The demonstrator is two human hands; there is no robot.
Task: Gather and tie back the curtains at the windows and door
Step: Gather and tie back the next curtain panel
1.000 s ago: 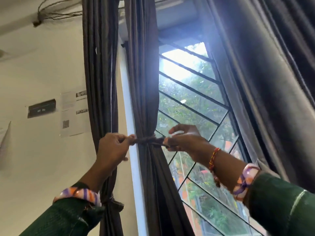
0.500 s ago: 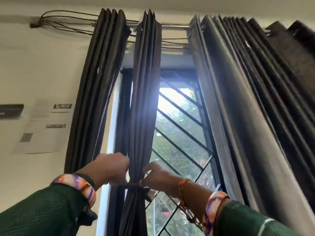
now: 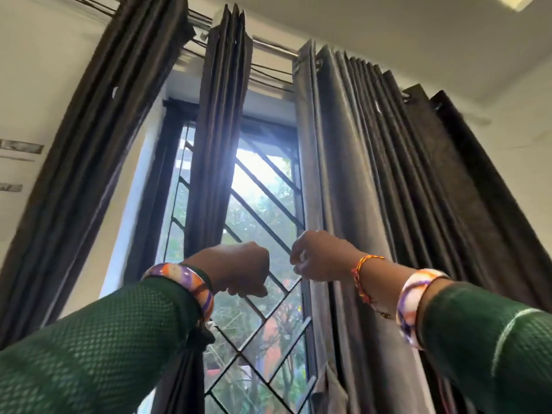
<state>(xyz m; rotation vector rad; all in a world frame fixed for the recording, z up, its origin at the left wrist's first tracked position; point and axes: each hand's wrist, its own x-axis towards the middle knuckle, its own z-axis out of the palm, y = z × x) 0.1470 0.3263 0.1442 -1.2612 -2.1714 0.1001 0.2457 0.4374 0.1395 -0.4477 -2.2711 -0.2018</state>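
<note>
A narrow dark middle curtain [image 3: 219, 130] hangs gathered in front of the window; its dark tie [image 3: 205, 336] shows just below my left sleeve. My left hand [image 3: 239, 270] is raised in front of the window grille [image 3: 263, 216], fingers curled, holding nothing. My right hand [image 3: 322, 256] is up at the inner edge of the wide grey-brown right curtain [image 3: 358, 180], which hangs loose. Its fingers are curled; whether they pinch the curtain edge is unclear. Another dark curtain [image 3: 113, 138] hangs at the left.
A metal curtain rod [image 3: 270, 44] with cables along it runs across the top. White wall with papers [image 3: 21, 147] lies to the left, and wall and ceiling to the right. Trees show through the glass.
Both hands have let go of the tie on the middle curtain and moved up and right; the right hand now sits at the right curtain's edge. My view has tilted upward.
</note>
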